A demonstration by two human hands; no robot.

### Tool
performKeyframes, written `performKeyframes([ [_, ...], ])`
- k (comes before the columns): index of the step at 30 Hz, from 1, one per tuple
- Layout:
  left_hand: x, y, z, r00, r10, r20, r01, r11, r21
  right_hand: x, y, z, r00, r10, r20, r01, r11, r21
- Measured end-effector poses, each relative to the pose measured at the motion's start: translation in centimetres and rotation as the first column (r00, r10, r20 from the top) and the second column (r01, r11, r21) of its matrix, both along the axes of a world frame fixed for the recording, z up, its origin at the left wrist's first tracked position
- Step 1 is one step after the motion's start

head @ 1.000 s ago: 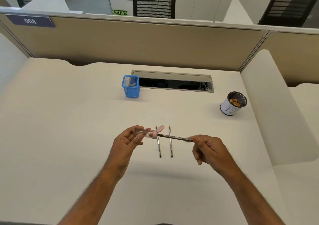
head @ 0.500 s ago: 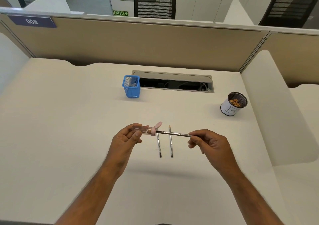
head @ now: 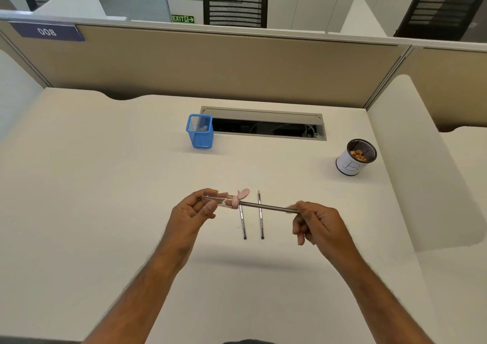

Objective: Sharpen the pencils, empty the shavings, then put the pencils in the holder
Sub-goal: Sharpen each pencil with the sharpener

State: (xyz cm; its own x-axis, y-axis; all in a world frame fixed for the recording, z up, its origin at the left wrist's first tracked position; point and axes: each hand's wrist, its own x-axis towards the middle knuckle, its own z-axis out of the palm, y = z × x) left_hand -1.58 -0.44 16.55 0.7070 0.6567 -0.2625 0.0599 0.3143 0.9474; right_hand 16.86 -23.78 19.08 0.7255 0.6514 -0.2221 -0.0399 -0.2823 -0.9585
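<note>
Now my left hand (head: pixel 193 212) grips the clear sharpener (head: pixel 218 200), hiding the tip of the pencil (head: pixel 266 206) my right hand (head: pixel 319 221) pinches.

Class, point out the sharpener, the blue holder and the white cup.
sharpener (head: pixel 220 200): head view, clear barrel.
blue holder (head: pixel 200 138): head view, front mesh wall.
white cup (head: pixel 347 165): head view, outer side.

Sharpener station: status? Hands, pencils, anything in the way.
Left hand grips sharpener; right hand pinches pencil seated in it. Two pencils on desk below. Blue holder unobstructed.
</note>
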Motion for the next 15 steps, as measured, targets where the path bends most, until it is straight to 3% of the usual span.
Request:
performKeyframes([
  [15,0.5,0.1,0.3,1.0,-0.009,-0.002,0.009,1.0,0.003,0.0,-0.1,1.1,0.994,-0.003,0.109,-0.003,0.998,0.06],
])
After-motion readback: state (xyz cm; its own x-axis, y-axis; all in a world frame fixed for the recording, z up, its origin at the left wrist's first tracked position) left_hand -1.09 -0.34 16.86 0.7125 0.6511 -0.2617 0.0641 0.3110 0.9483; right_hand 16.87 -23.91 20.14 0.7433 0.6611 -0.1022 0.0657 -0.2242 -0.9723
